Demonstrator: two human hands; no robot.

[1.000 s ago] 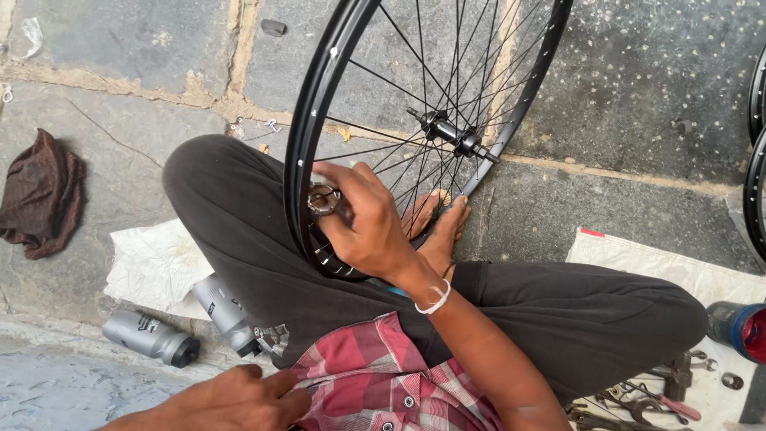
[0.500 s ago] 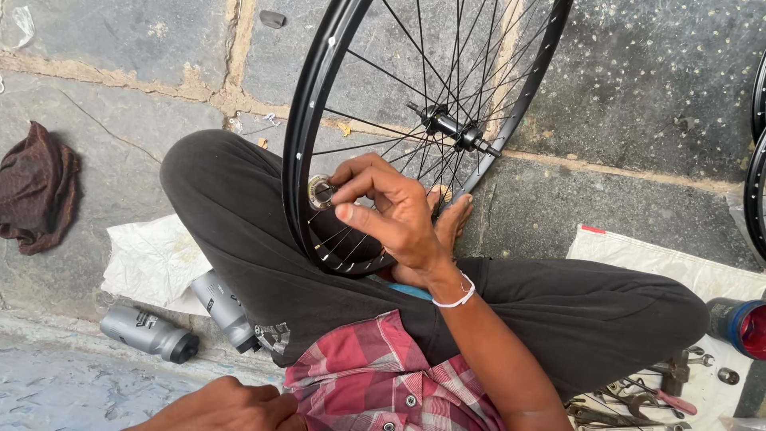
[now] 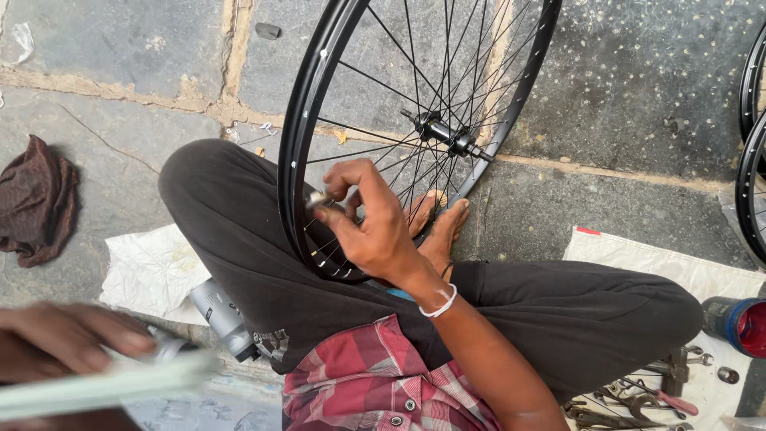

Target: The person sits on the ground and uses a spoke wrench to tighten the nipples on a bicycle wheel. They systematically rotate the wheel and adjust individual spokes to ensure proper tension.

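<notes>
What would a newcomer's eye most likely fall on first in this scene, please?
Most likely the black spoked bicycle wheel, upright across the seated person's lap at centre. Next, the right hand at its rim, fingers pinching a small metal piece. At lower left, the blurred left hand holds a pale flat object.

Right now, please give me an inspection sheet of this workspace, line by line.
Surface: stone slab floor with sandy joints; white sheet at right.
Job's things: black spoked bicycle wheel upright between the seated person's legs; its hub is bare.
Clutter: brown rag, white cloth, grey can, hand tools, blue and red can.
Grippers: right hand pinches a small metal part at the rim; left hand, blurred, holds a pale flat thing.
Cables: nothing seen.
Surroundings: two more rims at the right edge.
</notes>
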